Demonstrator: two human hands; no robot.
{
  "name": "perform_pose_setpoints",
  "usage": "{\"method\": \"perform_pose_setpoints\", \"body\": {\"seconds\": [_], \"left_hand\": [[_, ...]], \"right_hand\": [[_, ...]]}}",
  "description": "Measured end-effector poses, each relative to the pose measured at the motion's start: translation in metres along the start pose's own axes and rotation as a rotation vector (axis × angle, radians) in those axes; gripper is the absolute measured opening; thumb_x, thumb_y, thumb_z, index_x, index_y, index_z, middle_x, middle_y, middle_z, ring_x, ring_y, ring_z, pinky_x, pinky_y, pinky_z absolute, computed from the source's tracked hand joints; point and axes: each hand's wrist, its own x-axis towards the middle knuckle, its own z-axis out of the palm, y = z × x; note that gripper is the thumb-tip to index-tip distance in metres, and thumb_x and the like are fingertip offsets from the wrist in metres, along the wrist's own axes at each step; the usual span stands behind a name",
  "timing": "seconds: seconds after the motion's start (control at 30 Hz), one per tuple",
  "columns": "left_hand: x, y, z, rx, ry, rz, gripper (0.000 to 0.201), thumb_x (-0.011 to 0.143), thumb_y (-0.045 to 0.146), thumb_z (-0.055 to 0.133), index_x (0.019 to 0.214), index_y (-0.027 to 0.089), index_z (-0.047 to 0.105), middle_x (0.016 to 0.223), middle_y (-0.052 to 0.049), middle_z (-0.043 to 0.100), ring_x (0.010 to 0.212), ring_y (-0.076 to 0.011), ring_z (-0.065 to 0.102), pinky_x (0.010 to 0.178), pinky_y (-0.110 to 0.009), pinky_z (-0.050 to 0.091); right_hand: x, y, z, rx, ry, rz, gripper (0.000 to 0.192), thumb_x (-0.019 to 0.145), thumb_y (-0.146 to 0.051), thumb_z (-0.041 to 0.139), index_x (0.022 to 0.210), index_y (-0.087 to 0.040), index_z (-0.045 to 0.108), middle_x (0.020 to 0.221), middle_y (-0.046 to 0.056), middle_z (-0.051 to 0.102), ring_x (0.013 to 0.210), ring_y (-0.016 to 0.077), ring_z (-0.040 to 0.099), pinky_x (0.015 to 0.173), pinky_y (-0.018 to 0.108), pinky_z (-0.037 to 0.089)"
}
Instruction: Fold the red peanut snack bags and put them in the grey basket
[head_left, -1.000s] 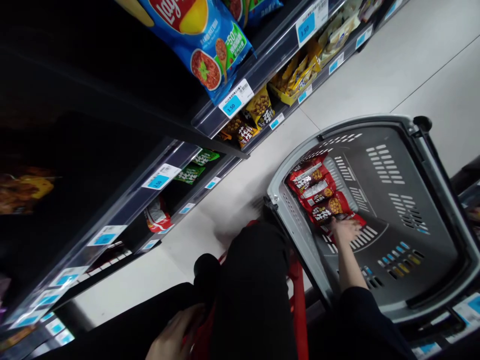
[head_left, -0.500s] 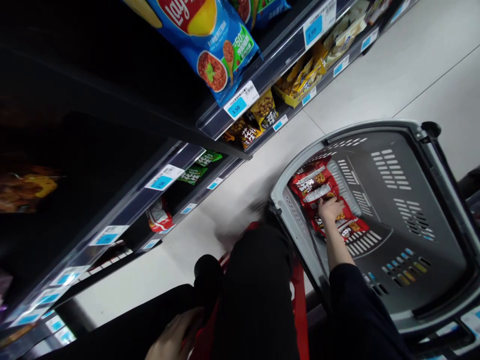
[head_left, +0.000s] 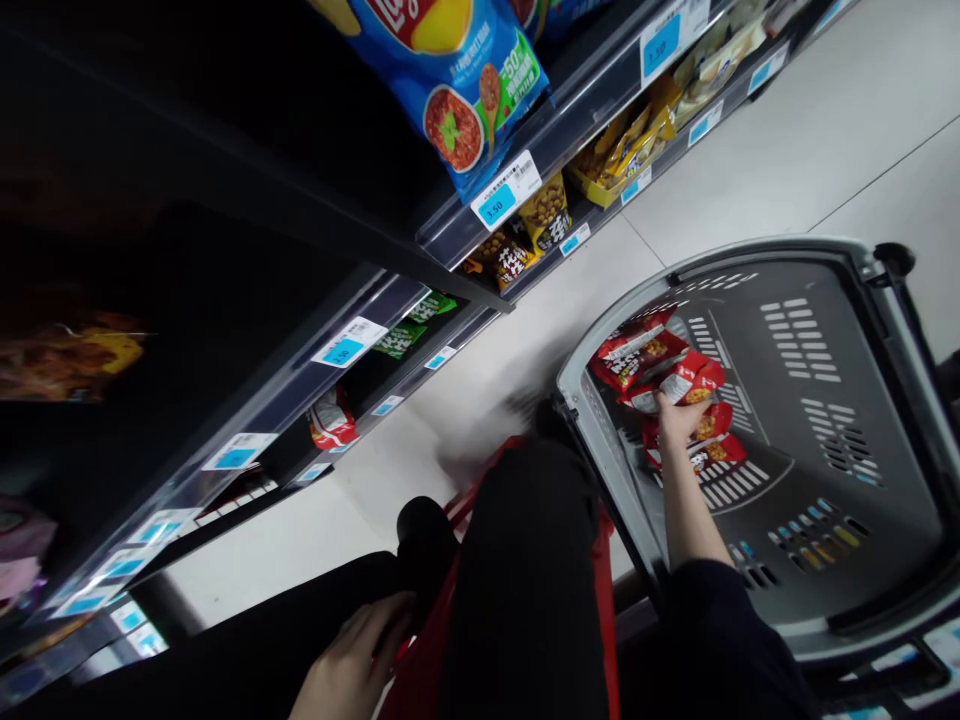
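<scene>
One red packet [head_left: 696, 378] is in our right hand [head_left: 681, 415], inside the basket [head_left: 772, 405]. Grip: thumb and fingers closed on the packet's near edge. The packet tilts, its pale back part turned to us.

More red packets [head_left: 724, 452] lie close about the hand, on both sides of it, all at the basket's near left end. They overlap, so we make no firm count. The rest of the basket's slotted grey inside shows bare. A dark sleeve [head_left: 731, 630] runs from our right forearm over the basket's near rim.

Our left hand [head_left: 356, 650] rests low in view by the dark trouser legs [head_left: 525, 570], fingers bent, next to something red [head_left: 420, 665]. We cannot tell whether it grasps anything; the fingertips are hidden.

Left of the basket, across a strip of pale floor [head_left: 877, 130], we note dark shelves [head_left: 444, 236]. On the upper one, a blue chip bag [head_left: 469, 100] leans out over a price tag [head_left: 506, 190] reading 3.50. Below: a yellow packet [head_left: 546, 215], green packets [head_left: 401, 338], and a red-and-white bag [head_left: 330, 420] near the shelf edge.
</scene>
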Motion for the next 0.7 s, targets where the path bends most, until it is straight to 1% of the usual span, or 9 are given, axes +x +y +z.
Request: {"method": "perform_pose_setpoints", "body": {"seconds": [0.07, 0.17, 0.3, 0.37, 0.4, 0.5, 0.57, 0.6, 0.7], "left_hand": [[0.002, 0.005, 0.0, -0.029, 0.019, -0.004, 0.025, 0.081, 0.036, 0.046, 0.095, 0.025, 0.064, 0.094, 0.0, 0.07, 0.085, -0.0174, 0.066, 0.074, -0.024, 0.055], [0.004, 0.018, -0.002, -0.137, 0.055, -0.043, 0.028, 0.081, 0.037, 0.048, 0.103, 0.026, 0.059, 0.095, 0.0, 0.069, 0.089, -0.0186, 0.065, 0.08, -0.028, 0.054], [-0.002, 0.047, -0.021, -0.484, 0.151, -0.065, 0.044, 0.083, 0.041, 0.046, 0.124, 0.023, 0.042, 0.102, -0.005, 0.066, 0.094, -0.0202, 0.063, 0.083, -0.034, 0.052], [-0.014, 0.064, -0.041, -0.696, 0.21, 0.019, 0.055, 0.084, 0.044, 0.045, 0.132, 0.022, 0.03, 0.11, -0.01, 0.062, 0.097, -0.022, 0.061, 0.084, -0.037, 0.052], [-0.023, 0.073, -0.052, -0.791, 0.226, 0.082, 0.06, 0.083, 0.046, 0.045, 0.136, 0.024, 0.024, 0.115, -0.012, 0.059, 0.099, -0.0231, 0.06, 0.085, -0.039, 0.051], [-0.061, 0.093, -0.087, -0.995, 0.162, 0.288, 0.074, 0.079, 0.055, 0.048, 0.14, 0.032, 0.012, 0.134, -0.013, 0.044, 0.106, -0.0266, 0.055, 0.083, -0.044, 0.05], [-0.091, 0.097, -0.105, -1.054, 0.076, 0.362, 0.077, 0.075, 0.058, 0.053, 0.139, 0.033, 0.019, 0.14, -0.012, 0.035, 0.111, -0.028, 0.051, 0.085, -0.044, 0.049], [-0.107, 0.095, -0.11, -1.061, 0.02, 0.375, 0.074, 0.073, 0.055, 0.058, 0.137, 0.032, 0.027, 0.14, -0.011, 0.036, 0.113, -0.028, 0.05, 0.088, -0.044, 0.047], [-0.152, 0.08, -0.112, -1.016, -0.112, 0.372, 0.059, 0.068, 0.036, 0.07, 0.122, 0.024, 0.052, 0.127, -0.009, 0.051, 0.109, -0.0263, 0.053, 0.094, -0.04, 0.042]], "right_hand": [[-0.018, 0.0, -0.029, 0.07, 0.021, -0.159, 0.069, 0.068, -0.034, 0.063, 0.124, -0.016, 0.027, 0.12, 0.009, 0.052, 0.106, 0.0193, 0.053, 0.091, 0.026, 0.041], [-0.048, -0.007, -0.079, 0.174, 0.007, -0.504, 0.073, 0.066, -0.036, 0.061, 0.126, -0.012, 0.026, 0.116, 0.012, 0.052, 0.1, 0.0224, 0.055, 0.087, 0.032, 0.043], [-0.105, -0.036, -0.156, 0.167, -0.096, -0.946, 0.081, 0.059, -0.035, 0.064, 0.129, -0.012, 0.03, 0.119, 0.014, 0.048, 0.107, 0.0285, 0.049, 0.092, 0.042, 0.039], [-0.143, -0.055, -0.195, 0.183, -0.214, -1.201, 0.081, 0.06, -0.033, 0.065, 0.131, -0.016, 0.03, 0.119, 0.013, 0.048, 0.107, 0.0296, 0.048, 0.091, 0.045, 0.039], [-0.164, -0.064, -0.213, 0.143, -0.317, -1.313, 0.079, 0.061, -0.029, 0.065, 0.131, -0.018, 0.03, 0.119, 0.012, 0.048, 0.108, 0.0297, 0.047, 0.091, 0.046, 0.038], [-0.233, -0.078, -0.251, -0.073, -0.608, -1.537, 0.081, 0.061, -0.02, 0.06, 0.136, -0.021, 0.029, 0.125, 0.011, 0.046, 0.116, 0.0306, 0.042, 0.096, 0.047, 0.034], [-0.279, -0.076, -0.264, -0.199, -0.768, -1.612, 0.085, 0.059, -0.017, 0.057, 0.139, -0.021, 0.026, 0.129, 0.011, 0.045, 0.119, 0.0314, 0.039, 0.099, 0.047, 0.032], [-0.301, -0.071, -0.268, -0.249, -0.838, -1.63, 0.086, 0.059, -0.017, 0.057, 0.139, -0.021, 0.025, 0.13, 0.011, 0.044, 0.12, 0.0317, 0.038, 0.1, 0.048, 0.031], [-0.357, -0.048, -0.275, -0.387, -0.982, -1.64, 0.088, 0.059, -0.02, 0.06, 0.14, -0.02, 0.025, 0.133, 0.012, 0.043, 0.121, 0.032, 0.038, 0.103, 0.048, 0.026]]}}
